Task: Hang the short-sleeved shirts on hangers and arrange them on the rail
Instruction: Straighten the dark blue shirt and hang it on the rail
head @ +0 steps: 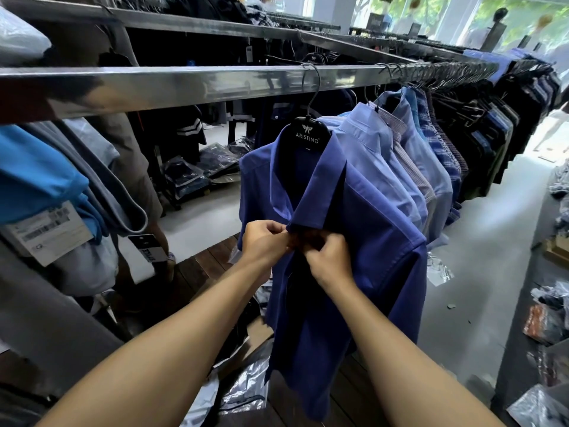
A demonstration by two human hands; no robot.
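At rail, two hands pinching one shirt

Bare left hand, right hand, seemingly bare forearms.

Crumpled plastic bags on dark wooden floorboards

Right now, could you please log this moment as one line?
blue shirt: on hanger, hooked over rail | left hand: pinches shirt front | right hand: pinches shirt front | step: likely buttoning
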